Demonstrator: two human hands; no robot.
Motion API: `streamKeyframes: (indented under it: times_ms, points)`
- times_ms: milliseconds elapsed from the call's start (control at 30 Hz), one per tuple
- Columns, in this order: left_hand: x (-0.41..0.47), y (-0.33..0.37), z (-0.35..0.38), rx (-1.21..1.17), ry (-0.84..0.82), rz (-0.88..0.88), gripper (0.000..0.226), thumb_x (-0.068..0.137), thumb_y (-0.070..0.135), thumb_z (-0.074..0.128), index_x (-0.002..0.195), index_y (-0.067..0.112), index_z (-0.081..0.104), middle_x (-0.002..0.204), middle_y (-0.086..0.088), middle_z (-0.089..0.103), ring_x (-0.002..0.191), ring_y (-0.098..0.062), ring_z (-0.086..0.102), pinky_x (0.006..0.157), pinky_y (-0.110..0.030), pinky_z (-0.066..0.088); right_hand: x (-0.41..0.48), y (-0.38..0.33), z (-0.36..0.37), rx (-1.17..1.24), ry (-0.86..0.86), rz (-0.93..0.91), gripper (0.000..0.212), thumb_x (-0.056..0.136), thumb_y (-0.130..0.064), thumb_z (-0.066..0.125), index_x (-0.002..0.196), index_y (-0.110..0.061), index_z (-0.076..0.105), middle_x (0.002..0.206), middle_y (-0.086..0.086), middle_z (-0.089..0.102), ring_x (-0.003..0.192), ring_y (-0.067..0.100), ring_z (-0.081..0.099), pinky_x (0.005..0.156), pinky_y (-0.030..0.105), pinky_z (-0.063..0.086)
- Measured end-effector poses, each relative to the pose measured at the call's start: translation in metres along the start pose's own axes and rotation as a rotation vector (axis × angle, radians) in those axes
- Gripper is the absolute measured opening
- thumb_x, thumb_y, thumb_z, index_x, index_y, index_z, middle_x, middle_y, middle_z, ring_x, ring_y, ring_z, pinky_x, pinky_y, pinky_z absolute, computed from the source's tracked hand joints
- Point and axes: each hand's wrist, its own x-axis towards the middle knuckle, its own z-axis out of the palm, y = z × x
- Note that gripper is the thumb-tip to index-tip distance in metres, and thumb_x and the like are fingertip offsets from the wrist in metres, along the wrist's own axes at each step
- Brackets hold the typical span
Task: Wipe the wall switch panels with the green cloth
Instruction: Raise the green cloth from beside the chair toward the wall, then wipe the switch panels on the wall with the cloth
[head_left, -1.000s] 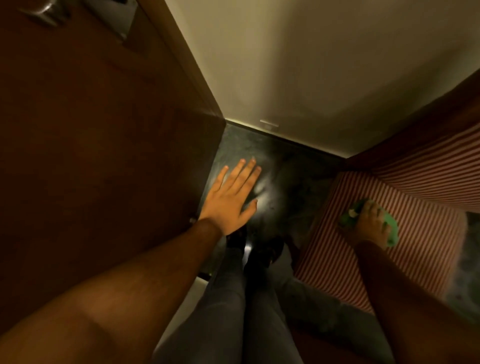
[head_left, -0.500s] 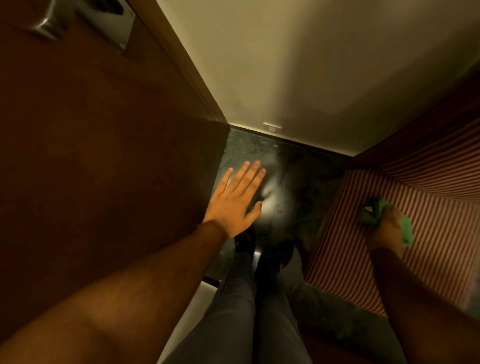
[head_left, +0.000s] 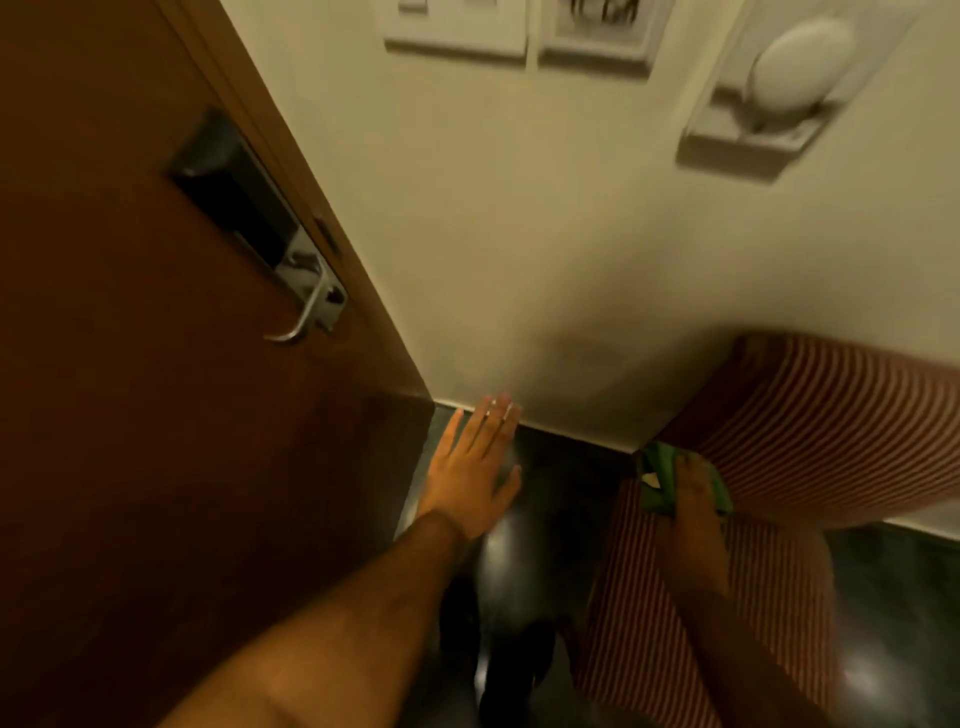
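**Cloth in the right hand, switch panels high above it**

The right hand (head_left: 693, 491) is closed over the bunched green cloth (head_left: 655, 480), pressing or resting it on the striped cushion (head_left: 810, 426) of a seat that stands against the wall (head_left: 519, 234). The left hand (head_left: 470, 475) is flat and spread, holding nothing, fingers pointing towards the skirting at the foot of the wall, beside the wooden door (head_left: 130, 364) with its metal lever handle (head_left: 306, 306).

The wall switch panels (head_left: 457, 31) sit at the top of the view, cut off by the frame edge; a second plate (head_left: 595, 39) is just beside the first, and a further fitting with a rounded knob (head_left: 789, 67) lies to their right. All are well above both hands, up the wall. From the cloth, the panels lie upward and somewhat to the left; the knob fitting is more nearly straight above it.

The cloth-bearing right hand is the one placed to do the wiping, and I judge the next move calls for lifting it up the wall to the panels. No panel appears to have cloth on it yet.
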Motion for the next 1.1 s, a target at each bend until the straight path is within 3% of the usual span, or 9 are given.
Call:
streamKeyframes:
  times_ms: [133, 200, 333, 500, 600, 700, 800, 933, 1100]
  points:
    - [0.021, 0.019, -0.043, -0.050, 0.074, 0.039, 0.085, 0.109, 0.049, 0.051, 0.180, 0.020, 0.012, 0.186, 0.001, 0.000, 0.172, -0.023, -0.002, 0.139, -0.048, 0.001, 0.019, -0.065, -0.031, -0.024, 0.050, -0.170, 0.084, 0.082, 0.026, 0.053, 0.158, 0.003, 0.029, 0.170, 0.022, 0.019, 0.159, 0.033, 0.012, 0.131, 0.054, 0.016]
    - [0.030, 0.023, -0.065, -0.052, 0.109, 0.072, 0.085, 0.110, 0.049, 0.049, 0.180, 0.022, 0.009, 0.186, 0.002, -0.004, 0.172, -0.023, -0.005, 0.139, -0.047, -0.001, 0.024, -0.089, -0.042, -0.045, 0.061, -0.238, 0.088, 0.080, 0.026, 0.054, 0.160, 0.001, 0.028, 0.171, 0.019, 0.018, 0.159, 0.031, 0.012, 0.130, 0.052, 0.018]
    - [0.047, 0.024, -0.100, -0.009, 0.199, 0.100, 0.083, 0.108, 0.050, 0.050, 0.179, 0.019, 0.020, 0.186, -0.002, 0.010, 0.173, -0.025, 0.008, 0.137, -0.048, 0.004, 0.039, -0.120, -0.061, -0.114, 0.101, -0.292, 0.087, 0.086, 0.021, 0.051, 0.164, -0.006, 0.023, 0.173, 0.010, 0.016, 0.161, 0.023, 0.008, 0.131, 0.048, 0.019]
    - [0.062, 0.020, -0.138, 0.044, 0.268, 0.134, 0.084, 0.108, 0.050, 0.047, 0.179, 0.020, 0.014, 0.187, -0.002, 0.008, 0.173, -0.024, 0.010, 0.137, -0.048, 0.005, 0.048, -0.146, -0.087, -0.137, 0.170, -0.378, 0.094, 0.083, 0.016, 0.055, 0.165, -0.012, 0.019, 0.173, 0.001, 0.012, 0.163, 0.016, 0.006, 0.132, 0.048, 0.018]
    - [0.070, 0.018, -0.163, 0.115, 0.338, 0.132, 0.083, 0.105, 0.051, 0.048, 0.178, 0.018, 0.027, 0.186, -0.004, 0.020, 0.171, -0.025, 0.022, 0.135, -0.048, 0.013, 0.049, -0.166, -0.101, -0.119, 0.236, -0.445, 0.096, 0.083, 0.014, 0.057, 0.165, -0.018, 0.018, 0.174, -0.003, 0.014, 0.163, 0.007, 0.003, 0.131, 0.049, 0.022]
    - [0.080, 0.016, -0.191, 0.170, 0.418, 0.129, 0.083, 0.102, 0.053, 0.047, 0.175, 0.018, 0.033, 0.184, -0.005, 0.027, 0.168, -0.024, 0.030, 0.133, -0.049, 0.019, 0.053, -0.194, -0.116, -0.087, 0.307, -0.558, 0.099, 0.080, 0.016, 0.061, 0.165, -0.016, 0.023, 0.174, -0.002, 0.019, 0.163, 0.010, 0.011, 0.128, 0.052, 0.028]
    - [0.097, 0.014, -0.222, 0.186, 0.498, 0.149, 0.083, 0.103, 0.053, 0.047, 0.177, 0.018, 0.029, 0.185, -0.005, 0.022, 0.169, -0.025, 0.026, 0.133, -0.049, 0.018, 0.059, -0.225, -0.133, -0.066, 0.391, -0.660, 0.090, 0.083, 0.010, 0.058, 0.164, -0.011, 0.027, 0.174, 0.001, 0.022, 0.163, 0.016, 0.017, 0.128, 0.050, 0.029]
    - [0.124, 0.005, -0.268, 0.141, 0.628, 0.143, 0.085, 0.107, 0.050, 0.042, 0.180, 0.018, 0.013, 0.188, -0.007, 0.009, 0.173, -0.024, 0.012, 0.137, -0.049, 0.011, 0.064, -0.270, -0.155, -0.056, 0.519, -0.803, 0.073, 0.091, -0.009, 0.046, 0.163, -0.010, 0.030, 0.173, 0.003, 0.026, 0.161, 0.022, 0.025, 0.133, 0.038, 0.019]
    - [0.170, -0.008, -0.343, 0.086, 0.835, 0.113, 0.077, 0.113, 0.037, 0.034, 0.180, 0.018, 0.001, 0.188, -0.005, -0.006, 0.175, -0.022, 0.000, 0.140, -0.046, -0.004, 0.076, -0.315, -0.163, -0.072, 0.607, -0.907, 0.080, 0.082, 0.000, 0.052, 0.160, -0.008, 0.035, 0.169, 0.009, 0.034, 0.159, 0.025, 0.029, 0.132, 0.040, 0.020]
